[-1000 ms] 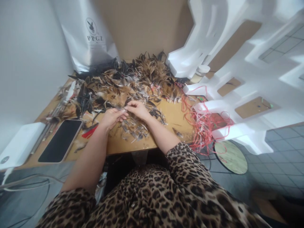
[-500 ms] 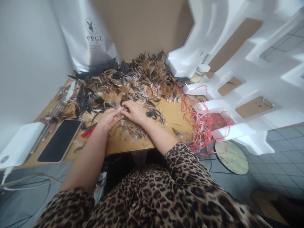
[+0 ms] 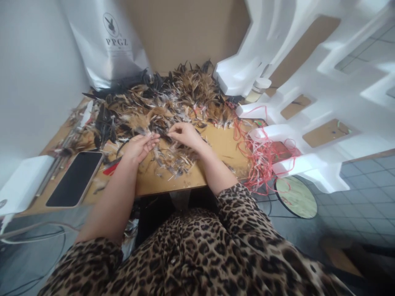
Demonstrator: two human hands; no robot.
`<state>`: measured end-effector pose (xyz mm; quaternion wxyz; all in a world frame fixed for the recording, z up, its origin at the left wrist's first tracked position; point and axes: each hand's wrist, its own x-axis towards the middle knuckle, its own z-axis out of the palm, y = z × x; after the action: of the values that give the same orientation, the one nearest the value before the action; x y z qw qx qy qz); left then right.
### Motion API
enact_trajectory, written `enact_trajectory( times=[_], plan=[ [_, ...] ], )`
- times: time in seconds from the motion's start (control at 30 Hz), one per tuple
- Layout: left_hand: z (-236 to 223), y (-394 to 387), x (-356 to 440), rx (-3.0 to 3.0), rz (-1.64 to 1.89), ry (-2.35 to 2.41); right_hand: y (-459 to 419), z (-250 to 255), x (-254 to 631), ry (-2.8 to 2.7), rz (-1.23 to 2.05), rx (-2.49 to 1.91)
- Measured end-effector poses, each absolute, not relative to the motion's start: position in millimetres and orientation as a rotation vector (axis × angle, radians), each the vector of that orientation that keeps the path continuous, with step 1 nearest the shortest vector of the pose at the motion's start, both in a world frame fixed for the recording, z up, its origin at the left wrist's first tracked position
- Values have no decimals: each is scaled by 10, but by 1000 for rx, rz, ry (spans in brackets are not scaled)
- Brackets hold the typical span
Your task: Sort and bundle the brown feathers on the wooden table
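Observation:
Brown and black feathers (image 3: 135, 107) lie in a broad heap across the back of the wooden table (image 3: 228, 148). At the heap's front edge my left hand (image 3: 138, 146) pinches what looks like a feather, its fluffy end pointing away from me. My right hand (image 3: 184, 135) is just to the right, a small gap apart, with thumb and fingertips pressed together. Whatever sits in that pinch is too small to make out. Loose feather scraps (image 3: 177, 162) are scattered on the tabletop below and between both hands.
A phone (image 3: 75, 179) and a white power bank (image 3: 26, 183) with a cable lie at the left. Tangled pink strings (image 3: 262, 164) hang over the right edge beside white foam packing (image 3: 290, 166). A silver bag (image 3: 114, 53) and a lidded jar (image 3: 259, 88) stand behind.
My hands were together at the fingertips and have come apart. The right hand has shifted right and slightly up; the left stays near its place. The camera view has tilted slightly.

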<state>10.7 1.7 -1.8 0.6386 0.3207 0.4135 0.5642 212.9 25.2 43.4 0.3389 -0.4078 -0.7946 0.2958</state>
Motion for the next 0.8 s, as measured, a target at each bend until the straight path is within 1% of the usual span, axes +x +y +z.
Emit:
enact_trajectory(
  times=[0.13, 0.3, 0.4, 0.57, 0.8],
  plan=[
    [0, 25, 89, 696, 1324, 924, 209, 488, 2408, -2132, 980, -1073],
    [38, 23, 61, 652, 1356, 870, 109, 448, 2473, -2295, 1022, -1126],
    [49, 25, 25, 621, 1398, 827, 111, 449, 2367, -2391, 920, -1160],
    [37, 51, -53, 512, 1476, 758, 268, 499, 2151, -2459, 583, -1265],
    [30, 58, -70, 460, 1481, 741, 407, 460, 1789, -2384, 304, -1683]
  ],
)
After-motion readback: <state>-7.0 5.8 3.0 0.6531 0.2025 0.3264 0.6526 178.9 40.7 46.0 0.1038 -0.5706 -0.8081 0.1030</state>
